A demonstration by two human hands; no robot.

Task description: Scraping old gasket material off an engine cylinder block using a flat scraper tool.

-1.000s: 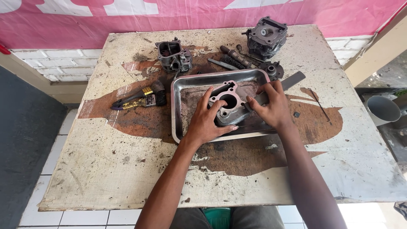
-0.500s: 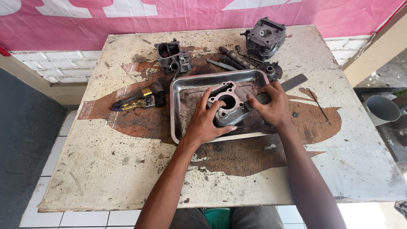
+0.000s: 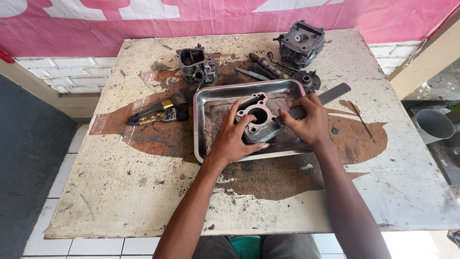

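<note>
Centrally, an engine cylinder block [image 3: 256, 123] is kept in a steel tray [image 3: 203, 124] on the bench [image 3: 120, 192]; left hand [image 3: 233, 139] clasped at its 8 o'clock, right hand [image 3: 309, 122] pinching a flat scraper [image 3: 330, 95] at 3 o'clock.

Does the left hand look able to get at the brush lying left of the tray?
Probably yes: the left hand now grips the cylinder block in the tray, and the brush lies uncovered on the table beside it.

arms: bare, no sleeves | left hand [image 3: 233, 140]: no glove, no rings | right hand [image 3: 308, 121]: no glove | legs: grey trousers [image 3: 282, 246]
</note>
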